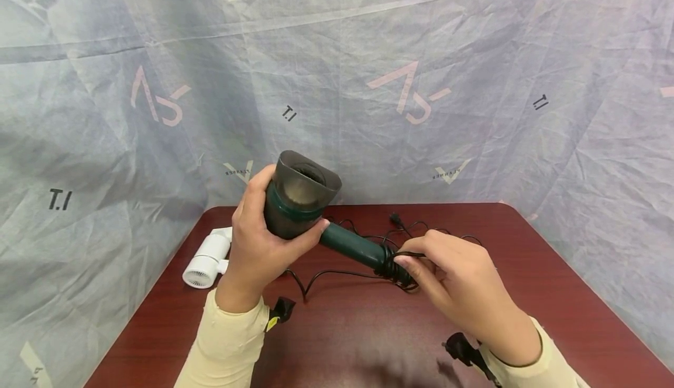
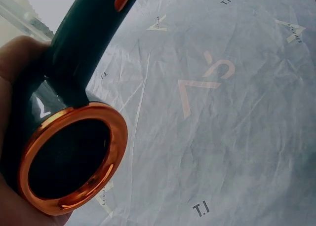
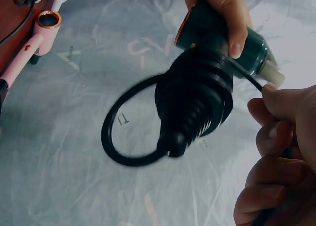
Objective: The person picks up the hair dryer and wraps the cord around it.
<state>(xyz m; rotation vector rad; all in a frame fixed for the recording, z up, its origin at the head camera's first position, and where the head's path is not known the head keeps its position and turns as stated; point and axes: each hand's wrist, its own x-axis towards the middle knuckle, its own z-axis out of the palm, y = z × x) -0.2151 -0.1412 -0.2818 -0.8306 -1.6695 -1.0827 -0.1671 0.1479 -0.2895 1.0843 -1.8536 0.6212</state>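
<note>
My left hand point(image 1: 263, 250) grips the head of a dark green hair dryer point(image 1: 351, 244), held up over the table with its smoky nozzle point(image 1: 297, 192) tilted upward. In the left wrist view a copper ring point(image 2: 121, 132) circles the dryer's rear opening. Black cord point(image 3: 207, 83) is wound in several turns round the lower end of the handle, and a loop hangs out beside the strain relief. My right hand point(image 1: 463, 277) pinches a stretch of this cord between thumb and forefinger, pulled taut from the coil in the right wrist view. Its other fingers curl over the trailing cord.
A white hair dryer point(image 1: 204, 262) lies at the table's left side. The right wrist view also shows a pink hair dryer point(image 3: 42, 43) with a copper ring. Loose black cords and a plug point(image 1: 395, 219) lie toward the back of the red-brown table point(image 1: 337, 341). Grey printed cloth point(image 1: 337, 101) hangs around it.
</note>
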